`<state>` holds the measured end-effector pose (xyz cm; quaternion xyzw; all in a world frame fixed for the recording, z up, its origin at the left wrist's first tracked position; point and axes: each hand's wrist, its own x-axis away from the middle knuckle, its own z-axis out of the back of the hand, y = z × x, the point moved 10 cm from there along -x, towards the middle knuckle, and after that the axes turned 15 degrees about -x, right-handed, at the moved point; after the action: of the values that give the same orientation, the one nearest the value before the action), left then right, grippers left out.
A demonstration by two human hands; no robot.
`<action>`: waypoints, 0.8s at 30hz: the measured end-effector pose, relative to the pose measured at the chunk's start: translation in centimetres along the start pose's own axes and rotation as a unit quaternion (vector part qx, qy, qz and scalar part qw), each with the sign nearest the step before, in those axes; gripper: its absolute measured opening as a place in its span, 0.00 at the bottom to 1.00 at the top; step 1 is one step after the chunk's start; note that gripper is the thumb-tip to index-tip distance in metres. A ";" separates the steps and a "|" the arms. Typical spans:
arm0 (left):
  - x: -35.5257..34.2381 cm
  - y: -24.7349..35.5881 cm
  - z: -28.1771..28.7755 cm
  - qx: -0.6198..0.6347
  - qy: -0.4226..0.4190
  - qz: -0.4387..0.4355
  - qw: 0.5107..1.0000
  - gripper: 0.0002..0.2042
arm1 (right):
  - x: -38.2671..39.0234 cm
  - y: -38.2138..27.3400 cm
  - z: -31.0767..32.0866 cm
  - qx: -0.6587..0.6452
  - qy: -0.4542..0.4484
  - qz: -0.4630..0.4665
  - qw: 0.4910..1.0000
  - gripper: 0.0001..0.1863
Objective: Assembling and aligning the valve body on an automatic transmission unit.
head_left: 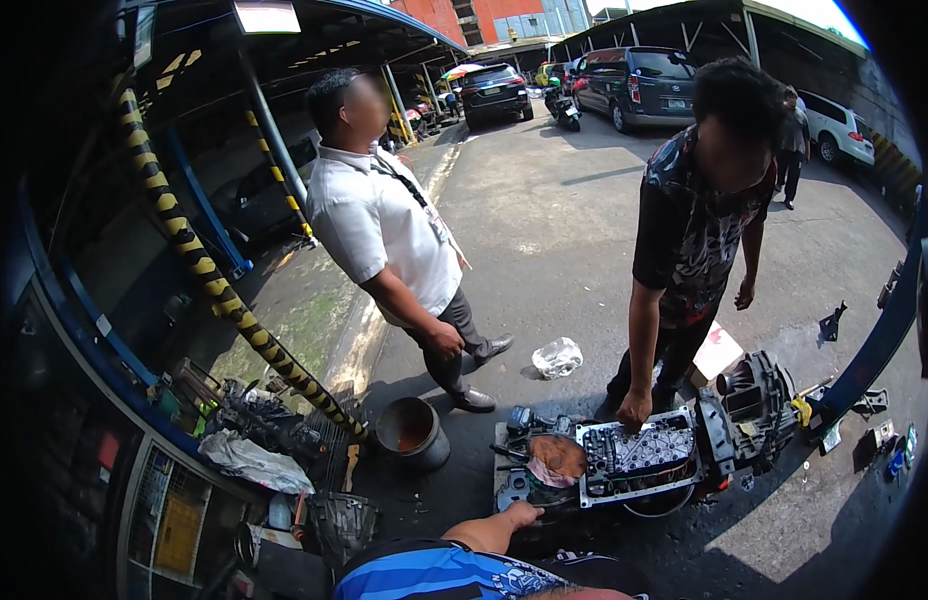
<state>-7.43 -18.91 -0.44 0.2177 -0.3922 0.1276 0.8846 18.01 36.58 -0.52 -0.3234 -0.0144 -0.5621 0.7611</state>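
Observation:
My left hand (524, 513) reaches in from the lower edge, fingers curled together, at the near left side of a low work surface cluttered with metal parts (514, 487). Whatever its fingers may hold is too small to make out. Beside it lies a brown-orange rag (557, 457). Right of the rag sits an opened gearbox (582, 480), its silver valve body (654, 450) exposed and its ribbed bell housing (759, 405) at the right end. A co-worker's hand (635, 408) reaches down to the valve body from the far side. My right hand is out of view.
A person in a white shirt (384, 220) stands at the left, near a metal bucket (412, 436). The co-worker in a dark patterned shirt (699, 220) leans over the gearbox. A striped post (199, 265), greasy parts (344, 525) and a crumpled plastic bag (557, 358) are around.

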 end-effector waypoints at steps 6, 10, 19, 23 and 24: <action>0.0 -0.5 0.7 0.004 -0.001 0.000 1.000 0.29 | 0.0 1.8 1.0 0.041 -0.014 0.013 0.999 0.37; 0.8 -0.2 1.0 0.002 0.000 0.004 1.000 0.30 | -0.2 3.5 2.2 0.069 -0.016 0.017 0.997 0.36; 2.2 -0.3 1.3 0.000 0.026 0.022 0.999 0.33 | -0.6 6.2 5.3 0.128 -0.027 0.036 0.991 0.35; 2.9 -2.2 1.4 0.022 0.059 0.040 0.997 0.33 | -1.2 3.1 4.0 0.148 -0.052 0.075 0.985 0.35; 3.2 -2.0 1.6 0.046 0.059 0.039 0.996 0.30 | -1.1 1.9 3.3 0.152 -0.062 0.086 0.983 0.35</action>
<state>-5.55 -21.29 2.34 0.2347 -0.3416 0.1924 0.8895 20.38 39.53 0.76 -0.2378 -0.1188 -0.4644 0.8448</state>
